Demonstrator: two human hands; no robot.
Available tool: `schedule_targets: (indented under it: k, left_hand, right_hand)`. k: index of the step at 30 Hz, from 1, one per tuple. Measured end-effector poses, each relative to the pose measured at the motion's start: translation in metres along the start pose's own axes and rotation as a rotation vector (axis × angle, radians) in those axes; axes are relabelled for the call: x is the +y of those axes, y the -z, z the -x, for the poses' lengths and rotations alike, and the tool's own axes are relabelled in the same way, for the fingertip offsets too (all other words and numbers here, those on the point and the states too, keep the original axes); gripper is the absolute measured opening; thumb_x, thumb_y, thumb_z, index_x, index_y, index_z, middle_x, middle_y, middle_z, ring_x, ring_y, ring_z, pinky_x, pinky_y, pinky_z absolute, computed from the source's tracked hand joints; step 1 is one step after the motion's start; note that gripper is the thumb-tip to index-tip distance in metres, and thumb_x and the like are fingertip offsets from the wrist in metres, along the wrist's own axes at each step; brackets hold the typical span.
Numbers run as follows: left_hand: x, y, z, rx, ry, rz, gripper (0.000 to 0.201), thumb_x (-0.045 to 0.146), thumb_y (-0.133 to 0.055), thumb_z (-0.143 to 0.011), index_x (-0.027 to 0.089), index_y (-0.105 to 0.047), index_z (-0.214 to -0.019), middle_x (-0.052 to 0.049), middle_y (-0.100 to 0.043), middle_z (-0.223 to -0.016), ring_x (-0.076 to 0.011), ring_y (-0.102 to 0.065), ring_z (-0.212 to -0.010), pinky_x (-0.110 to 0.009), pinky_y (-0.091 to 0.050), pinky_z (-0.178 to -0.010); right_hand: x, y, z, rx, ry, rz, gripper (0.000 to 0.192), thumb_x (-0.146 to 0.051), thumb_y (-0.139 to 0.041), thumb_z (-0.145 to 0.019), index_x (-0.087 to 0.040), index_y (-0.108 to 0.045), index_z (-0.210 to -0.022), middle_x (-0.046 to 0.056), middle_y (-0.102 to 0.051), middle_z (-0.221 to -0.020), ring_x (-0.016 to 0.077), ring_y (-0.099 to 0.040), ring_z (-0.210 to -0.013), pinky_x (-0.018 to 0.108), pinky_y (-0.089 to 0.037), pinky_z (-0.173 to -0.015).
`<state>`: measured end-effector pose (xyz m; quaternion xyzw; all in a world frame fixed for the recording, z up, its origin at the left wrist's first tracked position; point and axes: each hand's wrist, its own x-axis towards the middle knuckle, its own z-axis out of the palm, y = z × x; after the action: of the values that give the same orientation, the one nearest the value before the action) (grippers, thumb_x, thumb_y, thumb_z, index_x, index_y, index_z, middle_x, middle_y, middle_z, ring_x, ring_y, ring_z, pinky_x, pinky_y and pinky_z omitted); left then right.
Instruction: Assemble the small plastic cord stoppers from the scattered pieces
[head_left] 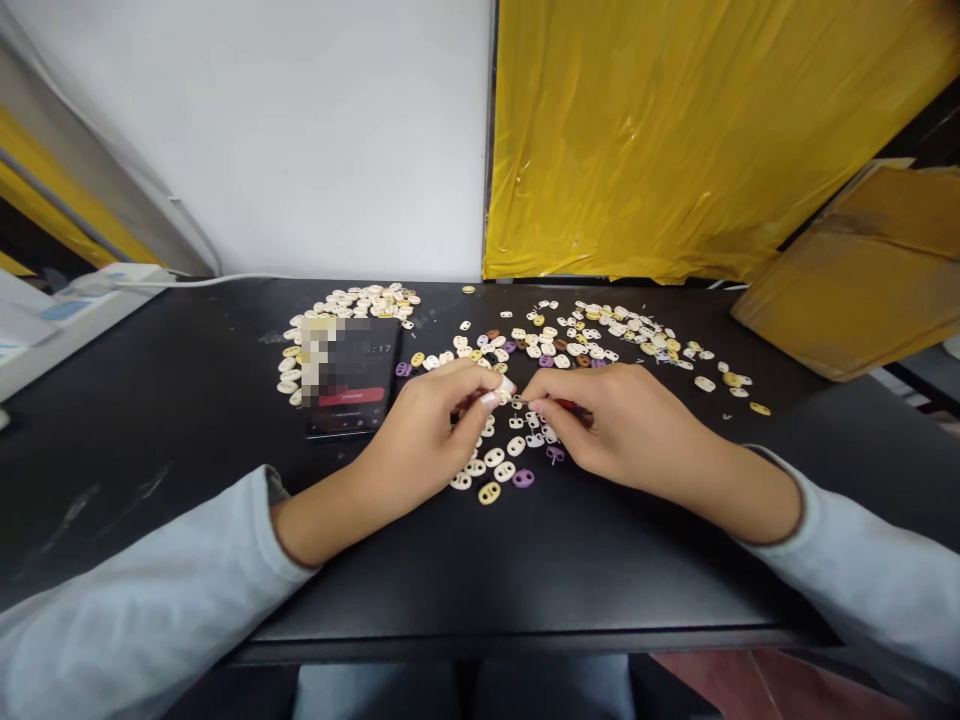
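Note:
Near the middle of the table, my left hand is closed in a pinch at a small cream oval two-holed piece, mostly covered by the fingertips. My right hand grips a thin tool with a dark red handle, its tip pointing toward the left fingertips. The tool's exact kind is hidden by the fingers. Below and between the hands lie loose oval two-holed pieces, among them a yellow one, a purple one and several cream ones.
A phone lies left of my left hand, beside a heap of cream pieces. More pieces are scattered at the back right. A cardboard box stands at the right, a white power strip at the left.

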<state>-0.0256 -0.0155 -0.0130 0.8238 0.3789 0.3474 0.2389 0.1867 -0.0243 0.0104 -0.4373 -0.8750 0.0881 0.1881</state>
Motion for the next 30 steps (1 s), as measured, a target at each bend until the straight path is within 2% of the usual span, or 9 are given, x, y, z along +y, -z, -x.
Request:
schedule_targets:
  k: [10, 13, 19, 22, 30]
  left_hand:
    - [-0.002, 0.002, 0.001, -0.095, 0.044, 0.093, 0.016, 0.021, -0.056, -0.094, 0.016, -0.071, -0.095, -0.003, -0.067, -0.087, -0.0164, -0.062, -0.08, -0.029, -0.047, -0.074]
    - [-0.003, 0.003, 0.001, -0.075, 0.078, 0.166, 0.015, 0.021, -0.059, -0.093, 0.016, -0.073, -0.095, -0.004, -0.068, -0.086, -0.0159, -0.062, -0.078, -0.028, -0.048, -0.071]
    - [0.0, 0.003, -0.001, -0.045, 0.217, 0.379, 0.018, 0.028, -0.065, -0.088, 0.013, -0.074, -0.089, -0.004, -0.068, -0.076, -0.0127, -0.056, -0.059, -0.025, -0.047, -0.055]
    - [0.002, 0.003, -0.003, 0.012, 0.238, 0.441, 0.016, 0.029, -0.068, -0.085, 0.014, -0.075, -0.088, -0.005, -0.071, -0.078, -0.0128, -0.058, -0.059, -0.025, -0.048, -0.054]
    - [0.005, 0.0, -0.005, 0.089, 0.229, 0.463, 0.012, 0.025, -0.068, -0.084, 0.015, -0.073, -0.09, -0.001, -0.066, -0.069, -0.0122, -0.058, -0.06, -0.024, -0.048, -0.056]
  right_hand:
    - [0.004, 0.0, -0.001, -0.105, 0.056, -0.085, 0.019, -0.014, -0.05, -0.09, -0.019, -0.065, -0.082, -0.003, -0.059, -0.062, 0.0098, -0.049, -0.053, 0.025, -0.029, -0.057]
    - [0.002, -0.005, -0.001, -0.077, -0.005, -0.161, 0.016, -0.014, -0.052, -0.089, -0.019, -0.066, -0.085, -0.003, -0.06, -0.064, 0.0098, -0.05, -0.055, 0.024, -0.03, -0.057]
    - [0.006, -0.016, -0.004, -0.03, -0.089, -0.567, 0.014, -0.02, -0.055, -0.092, -0.016, -0.064, -0.082, -0.003, -0.057, -0.061, 0.0104, -0.052, -0.055, 0.023, -0.037, -0.054]
    - [0.006, -0.018, -0.006, -0.014, -0.118, -0.715, 0.014, -0.023, -0.056, -0.092, -0.016, -0.062, -0.081, -0.004, -0.055, -0.059, 0.0103, -0.051, -0.053, 0.023, -0.038, -0.052]
    - [0.002, -0.018, -0.01, 0.024, -0.141, -0.872, 0.015, -0.026, -0.056, -0.093, -0.016, -0.06, -0.082, -0.005, -0.053, -0.06, 0.0091, -0.049, -0.051, 0.022, -0.037, -0.048]
